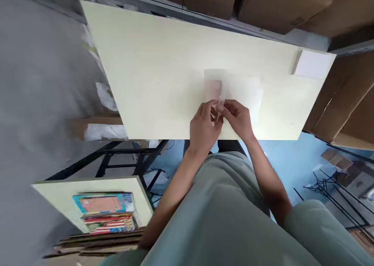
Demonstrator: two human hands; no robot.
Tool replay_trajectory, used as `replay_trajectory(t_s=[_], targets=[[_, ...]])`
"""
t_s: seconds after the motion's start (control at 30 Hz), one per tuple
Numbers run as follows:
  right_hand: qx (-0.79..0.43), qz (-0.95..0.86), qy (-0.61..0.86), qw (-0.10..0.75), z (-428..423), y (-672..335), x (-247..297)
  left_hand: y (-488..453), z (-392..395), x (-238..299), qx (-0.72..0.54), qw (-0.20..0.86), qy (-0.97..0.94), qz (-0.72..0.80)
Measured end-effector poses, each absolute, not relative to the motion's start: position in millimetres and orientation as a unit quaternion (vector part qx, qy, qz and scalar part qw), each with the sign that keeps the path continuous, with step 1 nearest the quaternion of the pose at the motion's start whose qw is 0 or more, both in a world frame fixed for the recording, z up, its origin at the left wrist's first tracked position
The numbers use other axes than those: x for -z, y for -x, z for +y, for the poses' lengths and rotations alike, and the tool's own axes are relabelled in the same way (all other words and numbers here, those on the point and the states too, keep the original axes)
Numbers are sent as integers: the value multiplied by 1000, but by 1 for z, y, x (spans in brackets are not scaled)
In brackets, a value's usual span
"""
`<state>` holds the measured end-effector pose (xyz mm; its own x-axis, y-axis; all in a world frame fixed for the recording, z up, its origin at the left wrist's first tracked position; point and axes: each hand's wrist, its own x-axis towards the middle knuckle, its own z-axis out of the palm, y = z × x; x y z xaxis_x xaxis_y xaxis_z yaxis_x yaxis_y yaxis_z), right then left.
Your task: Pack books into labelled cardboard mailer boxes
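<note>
Both hands meet near the front edge of a pale yellow table [152, 71]. My left hand [203, 127] and my right hand [238, 118] pinch the near end of a small clear plastic sleeve [214, 88] with a pinkish card inside; the sleeve lies flat on the table, stretching away from the fingertips. It is blurred. A thin pale sheet [248, 92] lies under or beside it, to the right.
A white block of paper [312, 63] sits at the table's far right corner. Cardboard boxes [341, 102] stand behind and to the right. A lower table at the left holds stacked colourful books [105, 211]. Black metal frames lie on the blue floor at the right.
</note>
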<state>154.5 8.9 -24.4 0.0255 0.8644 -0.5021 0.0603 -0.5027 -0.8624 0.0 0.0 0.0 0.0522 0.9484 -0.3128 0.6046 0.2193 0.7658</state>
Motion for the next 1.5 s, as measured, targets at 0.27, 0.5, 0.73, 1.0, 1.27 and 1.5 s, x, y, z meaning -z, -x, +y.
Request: replay_trajectory(t_s=[0.27,0.5,0.73,1.0,1.27,1.5], targets=[[-635,-328,604,353,6,-169,45,-1,4,7,-246,422,-589,644],[-612,-360,608,355,12,-144,53,7,5,5,-228,384,-602,662],[-458,-461,698,300,11,-142,16,-11,2,10,-228,397,-599,657],[-458,-432,737,246,19,-181,52,2,2,48,-234,411,-573,669],[-371,-483,772,181,16,-181,75,0,10,71,-239,440,-421,756],[-405,-435,779,199,18,-181,77,1,24,57,-257,514,-359,735]])
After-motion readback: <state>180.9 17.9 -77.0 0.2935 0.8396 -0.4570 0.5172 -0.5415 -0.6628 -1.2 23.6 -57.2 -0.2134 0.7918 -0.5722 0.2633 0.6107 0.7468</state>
